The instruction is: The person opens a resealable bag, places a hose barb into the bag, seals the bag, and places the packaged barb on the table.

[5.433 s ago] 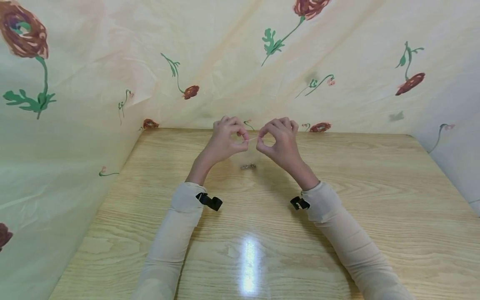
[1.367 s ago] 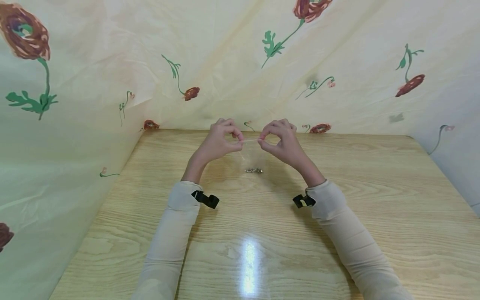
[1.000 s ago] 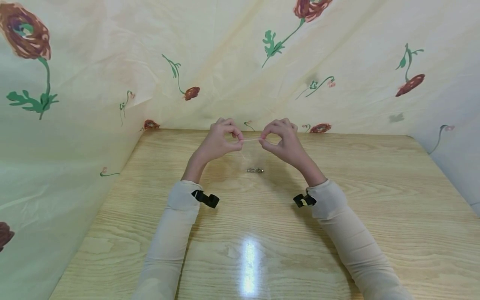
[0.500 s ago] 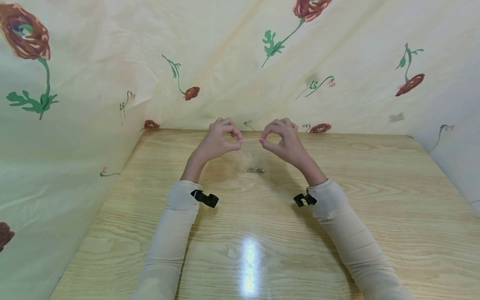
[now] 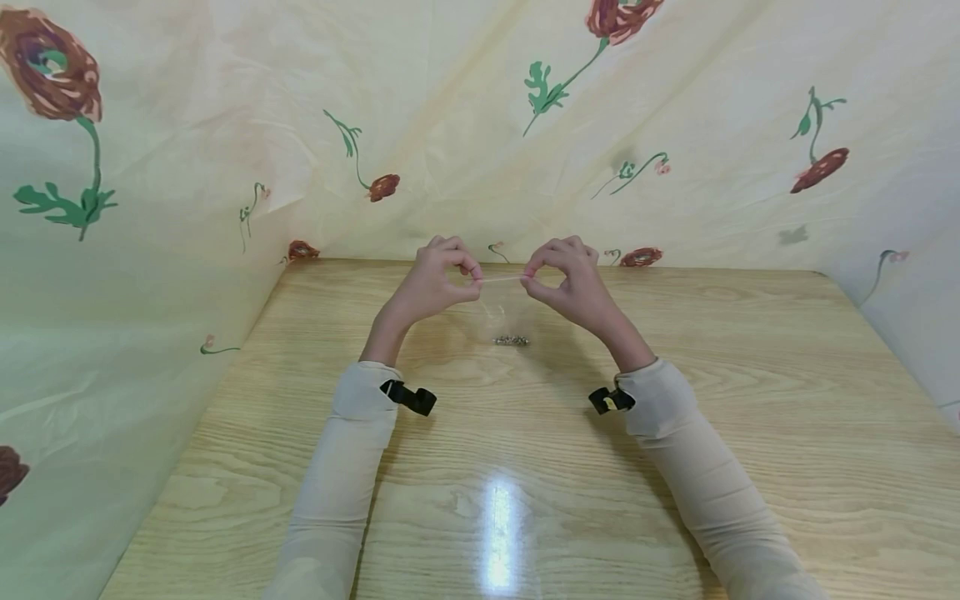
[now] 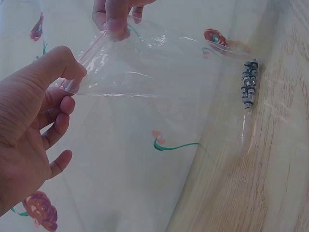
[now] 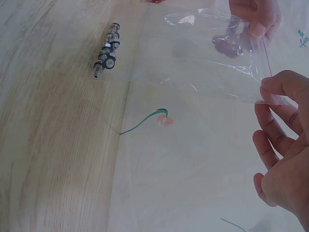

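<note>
A clear zip-lock bag [image 6: 154, 72] hangs by its top edge between two hands. My left hand [image 5: 429, 282] pinches one end of the zip strip between thumb and index finger. At the other end, the thumb and index finger of my right hand [image 5: 570, 283] pinch the strip too. Several small metal fittings [image 7: 107, 50] with dark rings lie in a row along the bag's bottom fold. In the head view the bag is almost invisible, apart from its pale top line and the fittings below. Whether the zip is sealed cannot be told.
A wood-grain table [image 5: 487, 442] lies under both arms, with a bright light reflection near its front. Flower-patterned sheeting [image 5: 450, 125] rises behind and to the left. Black straps [image 5: 408, 397] circle both wrists.
Over the last several seconds my hands have drawn apart, showing more of the bag's top edge between them. The fittings have shifted slightly right. Both pinches stay on the bag.
</note>
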Demonstrator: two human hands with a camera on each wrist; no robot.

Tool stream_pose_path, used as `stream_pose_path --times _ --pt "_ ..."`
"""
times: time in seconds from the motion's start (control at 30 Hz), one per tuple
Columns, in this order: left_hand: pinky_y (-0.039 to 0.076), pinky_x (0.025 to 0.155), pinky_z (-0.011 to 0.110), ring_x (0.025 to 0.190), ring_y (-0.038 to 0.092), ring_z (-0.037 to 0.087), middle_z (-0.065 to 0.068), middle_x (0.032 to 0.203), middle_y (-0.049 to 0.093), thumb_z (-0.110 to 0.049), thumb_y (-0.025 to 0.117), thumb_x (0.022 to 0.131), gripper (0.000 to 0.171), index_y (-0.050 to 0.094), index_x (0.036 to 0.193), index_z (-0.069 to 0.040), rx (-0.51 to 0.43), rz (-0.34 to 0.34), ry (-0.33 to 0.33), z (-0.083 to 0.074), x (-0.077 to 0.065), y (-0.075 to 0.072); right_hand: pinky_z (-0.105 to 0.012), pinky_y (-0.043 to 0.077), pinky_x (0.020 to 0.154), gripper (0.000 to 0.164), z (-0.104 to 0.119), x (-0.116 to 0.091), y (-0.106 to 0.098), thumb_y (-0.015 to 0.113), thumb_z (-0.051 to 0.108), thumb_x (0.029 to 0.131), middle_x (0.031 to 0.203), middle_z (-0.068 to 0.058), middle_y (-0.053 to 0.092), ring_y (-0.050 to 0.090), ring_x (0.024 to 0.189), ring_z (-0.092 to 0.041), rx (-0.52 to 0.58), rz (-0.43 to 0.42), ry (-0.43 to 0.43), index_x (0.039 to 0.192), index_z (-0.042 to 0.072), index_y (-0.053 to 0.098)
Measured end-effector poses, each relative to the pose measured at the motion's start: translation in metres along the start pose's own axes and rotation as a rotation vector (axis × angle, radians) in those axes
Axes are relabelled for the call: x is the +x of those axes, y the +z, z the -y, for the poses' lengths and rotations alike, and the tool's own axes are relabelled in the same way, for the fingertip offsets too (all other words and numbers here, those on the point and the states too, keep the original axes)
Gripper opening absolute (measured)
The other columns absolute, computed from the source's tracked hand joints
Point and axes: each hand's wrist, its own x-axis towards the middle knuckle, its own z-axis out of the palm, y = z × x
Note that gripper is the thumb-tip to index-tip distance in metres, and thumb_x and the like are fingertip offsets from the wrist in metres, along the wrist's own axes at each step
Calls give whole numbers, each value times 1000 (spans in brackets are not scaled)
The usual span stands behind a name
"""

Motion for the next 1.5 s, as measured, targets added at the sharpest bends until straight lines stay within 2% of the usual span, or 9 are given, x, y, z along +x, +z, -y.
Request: stream_pose_path --times 0.33,0.77,0.93,1.2,1.43,1.5 --pt "29 98 48 91 47 21 4 91 62 -11 73 84 4 73 83 -7 19 8 0 -1 0 -3 -52 19 92 6 -3 0 -1 77 6 86 100 -13 69 43 99 -26 -20 -4 -3 85 8 72" --pt "30 96 44 91 46 23 10 93 62 -12 72 84 7 73 84 -4 16 9 0 2 -1 -4 -53 17 93 5 -4 0 -4 77 7 87 102 -13 70 44 102 -28 -16 4 14 86 8 73" --pt "27 97 47 92 45 24 13 94 62 -11 72 85 6 73 83 -5 9 14 -11 1 -1 -5 -54 17 94 4 -5 0 -5 76 7 88 102 -13 69 44 103 -29 -12 9 21 86 8 73" --pt "27 97 48 92 45 23 8 92 61 -8 73 84 3 72 81 -9 5 9 -13 1 -2 -5 -55 18 94 4 -6 0 -5 76 7 88 103 -13 70 45 103 -30 -19 7 26 86 8 73" --pt "27 96 46 95 48 35 8 92 61 -7 73 84 3 72 82 -8 -5 13 -5 2 -2 -5 -56 18 95 4 -5 0 -7 77 8 88 103 -13 70 46 104 -32 -28 14 29 86 8 73" --pt "28 95 45 94 47 33 9 92 61 -7 73 84 3 72 82 -8 2 15 -2 2 -2 -6 -56 17 95 4 -6 -1 -7 77 8 88 103 -13 70 46 104 -32 -29 16 30 86 8 73"
